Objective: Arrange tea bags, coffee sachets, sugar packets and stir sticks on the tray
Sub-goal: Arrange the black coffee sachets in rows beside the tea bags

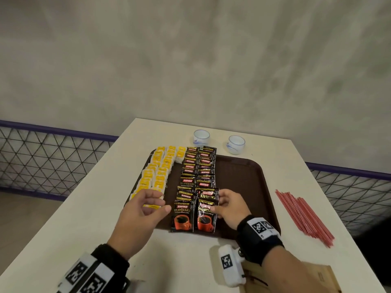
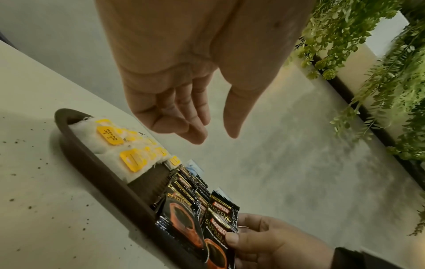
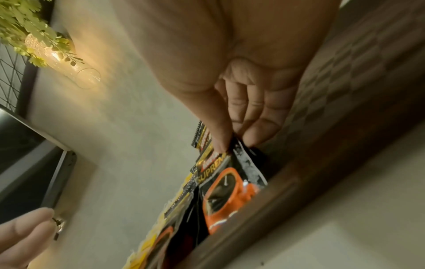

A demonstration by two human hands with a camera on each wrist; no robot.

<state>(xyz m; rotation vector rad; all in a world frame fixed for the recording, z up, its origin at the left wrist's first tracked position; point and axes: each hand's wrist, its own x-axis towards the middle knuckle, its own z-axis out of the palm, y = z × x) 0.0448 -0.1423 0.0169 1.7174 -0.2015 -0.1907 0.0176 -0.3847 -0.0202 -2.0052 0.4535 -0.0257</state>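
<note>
A brown tray (image 1: 243, 176) holds rows of yellow-tagged tea bags (image 1: 159, 172) on its left and two columns of black coffee sachets (image 1: 197, 174) beside them. My right hand (image 1: 227, 205) pinches the nearest sachet of the right column (image 1: 206, 216) by its right edge, thumb on its face; the right wrist view shows the same pinched sachet (image 3: 230, 174). My left hand (image 1: 146, 206) hovers over the near tea bags with relaxed fingers, holding nothing; the left wrist view shows this left hand (image 2: 197, 123) above the tea bags (image 2: 124, 145). Red stir sticks (image 1: 304, 216) lie on the table right of the tray.
Two small white cups (image 1: 201, 137) (image 1: 236, 144) stand behind the tray. The right half of the tray is bare. A brown paper bag (image 1: 296, 280) lies at the table's near right edge. A mesh fence (image 1: 48, 161) runs behind the white table (image 1: 84, 218).
</note>
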